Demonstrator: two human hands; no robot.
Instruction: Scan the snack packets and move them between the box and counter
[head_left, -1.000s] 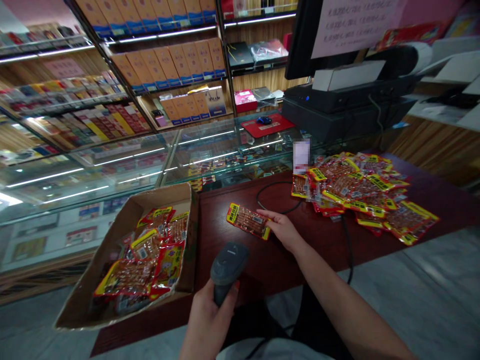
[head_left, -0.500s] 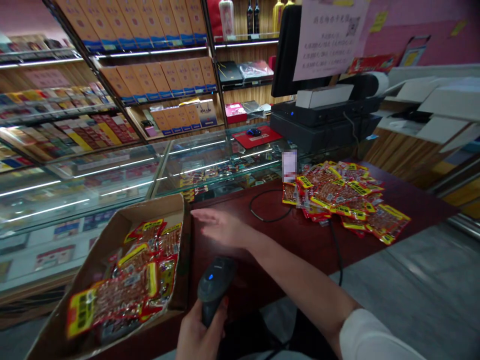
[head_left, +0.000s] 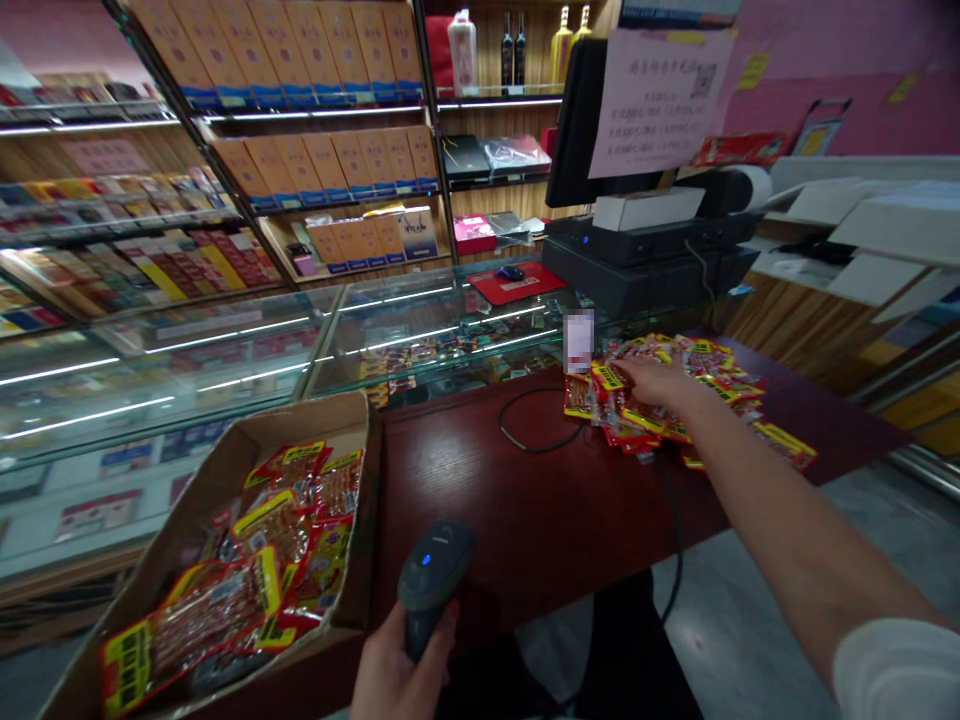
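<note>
My left hand (head_left: 403, 660) is closed round the handle of a dark grey barcode scanner (head_left: 435, 565) with a blue light, low over the desk. On the right, my right hand (head_left: 654, 385) is at a heap of red-and-yellow snack packets (head_left: 720, 365), its fingers closed at the edge of one snack packet (head_left: 607, 378). The hand and forearm cover part of the heap. To the left stands an open cardboard box (head_left: 367, 540) with several more snack packets (head_left: 274, 525) lying loose in it.
A black cable (head_left: 517, 440) loops on the dark red desk (head_left: 480, 500). Behind are a glass display counter (head_left: 330, 350), a red mouse pad (head_left: 517, 285) and a monitor with a paper sign (head_left: 652, 110). Shelves of boxes (head_left: 330, 165) line the back.
My right hand has moved from beside the cardboard box across to the heap on the right. The packet on top in the box lies lower and further left. My left hand keeps the scanner in place.
</note>
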